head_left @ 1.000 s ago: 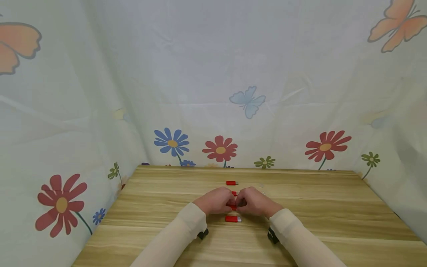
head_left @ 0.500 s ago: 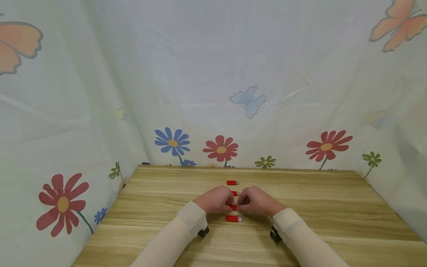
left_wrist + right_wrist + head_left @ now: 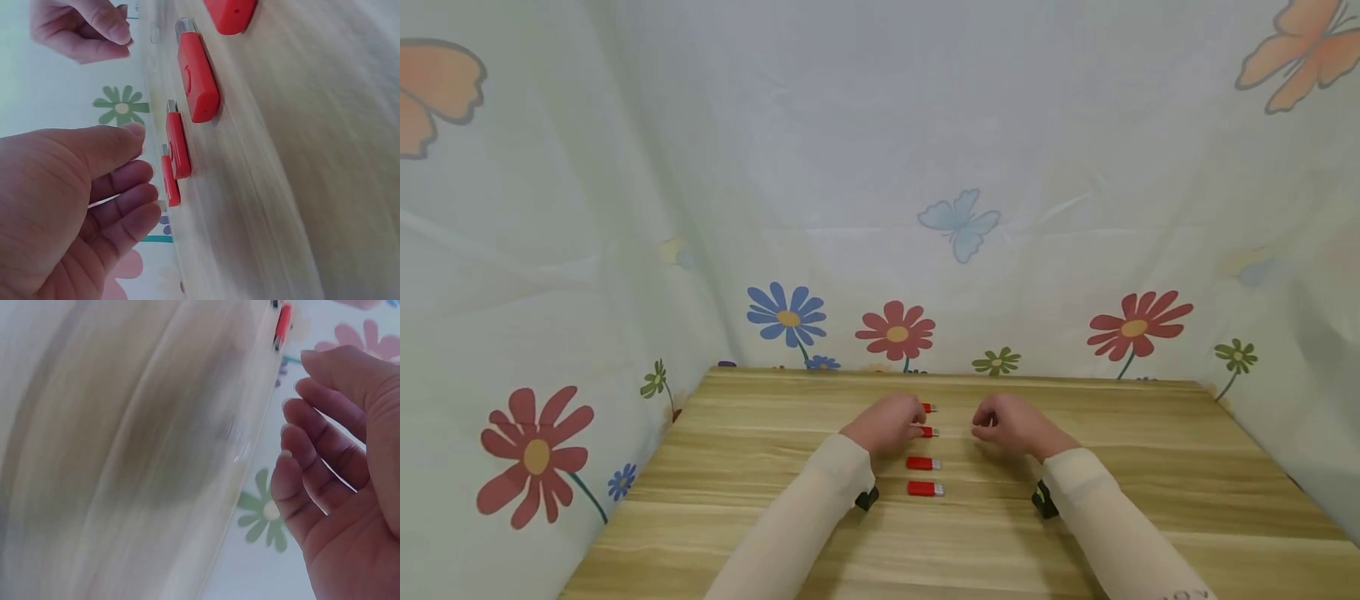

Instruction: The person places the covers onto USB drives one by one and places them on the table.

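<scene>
Several red USB flash drives lie in a column on the wooden table, connectors toward the right. The two nearer ones, a front drive (image 3: 925, 489) and the drive behind it (image 3: 922, 463), have clear caps over their connectors. A third drive (image 3: 178, 145) and the farthest drive (image 3: 170, 178) show bare metal connectors. My left hand (image 3: 889, 423) is beside these two, overlapping their left ends in the head view; its fingers are loosely bent and hold nothing. My right hand (image 3: 1017, 427) hovers right of the column, fingers relaxed, thumb apart, nothing held.
Small clear caps (image 3: 236, 439) lie on the table near its far side, by my right hand. The wooden table (image 3: 760, 433) ends at a flower-printed curtain (image 3: 1037, 275) at the back and sides. Both wrists wear black straps.
My hands have let go of the third drive from the back, which lies with a clear cap on. The left hand moved away toward the back; the right hand moved right and back.
</scene>
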The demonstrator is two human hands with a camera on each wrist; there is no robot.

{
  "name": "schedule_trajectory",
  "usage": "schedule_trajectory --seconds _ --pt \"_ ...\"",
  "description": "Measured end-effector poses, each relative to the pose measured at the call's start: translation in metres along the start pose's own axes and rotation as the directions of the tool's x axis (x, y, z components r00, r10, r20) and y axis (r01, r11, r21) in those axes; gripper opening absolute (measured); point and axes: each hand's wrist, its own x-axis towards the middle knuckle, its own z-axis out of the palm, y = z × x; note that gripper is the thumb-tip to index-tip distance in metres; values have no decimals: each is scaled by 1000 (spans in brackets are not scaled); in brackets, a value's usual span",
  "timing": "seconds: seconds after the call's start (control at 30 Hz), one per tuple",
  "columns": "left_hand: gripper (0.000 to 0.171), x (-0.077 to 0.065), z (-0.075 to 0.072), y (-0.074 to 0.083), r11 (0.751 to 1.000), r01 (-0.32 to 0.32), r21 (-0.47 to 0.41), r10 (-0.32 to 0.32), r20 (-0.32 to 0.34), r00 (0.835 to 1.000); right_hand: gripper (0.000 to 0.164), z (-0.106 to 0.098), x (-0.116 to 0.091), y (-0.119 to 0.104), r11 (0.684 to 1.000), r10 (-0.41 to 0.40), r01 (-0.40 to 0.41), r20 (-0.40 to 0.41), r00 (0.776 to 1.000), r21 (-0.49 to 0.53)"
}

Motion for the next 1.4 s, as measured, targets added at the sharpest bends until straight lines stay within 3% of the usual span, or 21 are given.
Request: schedule_trajectory --seconds 0.17,0.33,0.63,0.77,0.97,1.2,1.4 --pt "14 16 11 -3 998 -3 66 3 -2 1000 6 -5 0 16 1000 29 -29 -10 1000 -1" --pt "10 26 12 -4 998 1 71 -2 24 1000 15 -9 1 20 999 49 -49 41 998 2" --pt "16 27 10 -2 993 -10 115 4 52 999 21 -11 4 21 993 117 -117 136 984 -11" --pt "24 27 10 0 994 9 106 -15 57 998 15 -12 4 21 993 121 -118 144 982 -26" --pt "19 25 7 4 996 47 75 -53 80 995 7 -11 5 19 992 122 -118 141 982 -34" --pt "17 25 7 8 995 59 86 -66 81 995 10 -11 5 19 992 129 -126 143 981 -30" --pt "19 28 11 3 995 62 81 -70 96 993 13 -11 3 17 995 92 -85 145 985 -56"
